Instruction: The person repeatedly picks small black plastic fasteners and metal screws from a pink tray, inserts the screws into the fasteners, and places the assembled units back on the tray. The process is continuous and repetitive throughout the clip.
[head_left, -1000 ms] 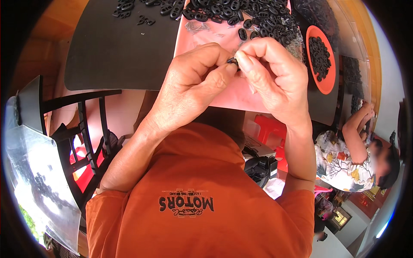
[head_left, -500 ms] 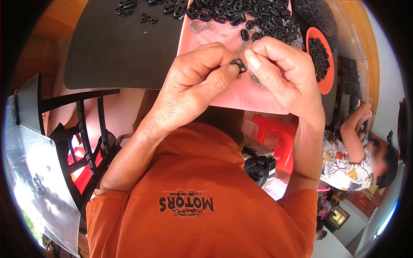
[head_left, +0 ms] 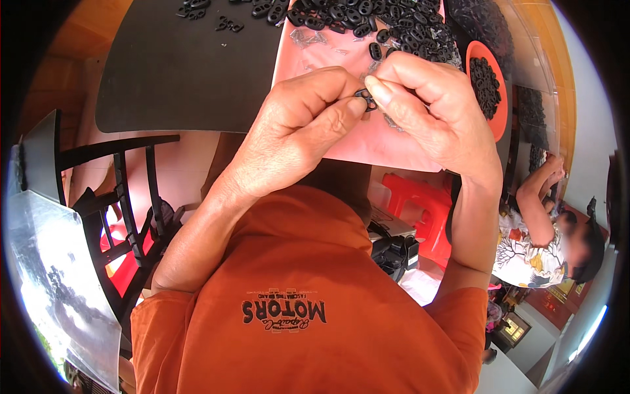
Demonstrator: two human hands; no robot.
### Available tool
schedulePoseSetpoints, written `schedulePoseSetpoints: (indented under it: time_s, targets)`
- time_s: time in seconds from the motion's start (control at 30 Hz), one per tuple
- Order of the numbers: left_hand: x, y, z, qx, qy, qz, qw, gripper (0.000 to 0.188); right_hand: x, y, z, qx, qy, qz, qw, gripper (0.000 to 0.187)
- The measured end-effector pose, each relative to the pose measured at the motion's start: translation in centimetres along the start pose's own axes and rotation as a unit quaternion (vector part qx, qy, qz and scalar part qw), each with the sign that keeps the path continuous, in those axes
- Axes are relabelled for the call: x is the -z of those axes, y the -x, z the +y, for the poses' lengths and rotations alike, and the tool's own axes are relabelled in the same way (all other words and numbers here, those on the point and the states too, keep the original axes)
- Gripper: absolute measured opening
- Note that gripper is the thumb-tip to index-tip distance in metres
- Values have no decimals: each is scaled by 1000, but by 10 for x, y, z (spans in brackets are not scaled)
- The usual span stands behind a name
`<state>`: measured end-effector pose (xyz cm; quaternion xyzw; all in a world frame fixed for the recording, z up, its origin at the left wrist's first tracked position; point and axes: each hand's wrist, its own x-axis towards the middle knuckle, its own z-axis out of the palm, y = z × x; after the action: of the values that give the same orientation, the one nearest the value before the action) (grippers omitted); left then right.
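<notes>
Left fingers (head_left: 341, 115) pinch one black fitting (head_left: 370, 102), apparently mid-work; what right fingers (head_left: 388, 97) hold is unclear. Beyond them, two-holed fittings (head_left: 410, 34) lie heaped.

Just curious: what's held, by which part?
The left hand pinches a black piece by its left end; whether the right hand holds anything is unclear.

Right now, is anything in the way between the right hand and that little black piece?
Nothing visible: the right hand is right beside the small black piece, which the left hand pinches above the pink sheet. Whether they touch, I can't tell.
</notes>
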<state>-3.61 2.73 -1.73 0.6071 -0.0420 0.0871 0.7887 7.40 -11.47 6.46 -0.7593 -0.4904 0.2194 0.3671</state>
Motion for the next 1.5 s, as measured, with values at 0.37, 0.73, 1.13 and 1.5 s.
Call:
schedulePoseSetpoints:
  time_s: [0.37, 0.73, 1.13, 1.5]
  targets:
    - [-3, 0, 2, 6, -6, 9, 1000, 19, -9, 3, 9, 45, 45, 23, 998, 15]
    - [-6, -1, 7, 24, -5, 16, 1000, 18, -9, 10, 13, 58, 43, 36, 997, 16]
    - [-6, -4, -1, 12, 4, -21, 1000, 17, 0, 15, 15, 64, 28, 32, 997, 9]
    - [-8, -7, 5, 17, -3, -6, 1000, 13, -10, 15, 16, 113, 40, 71, 990, 6]
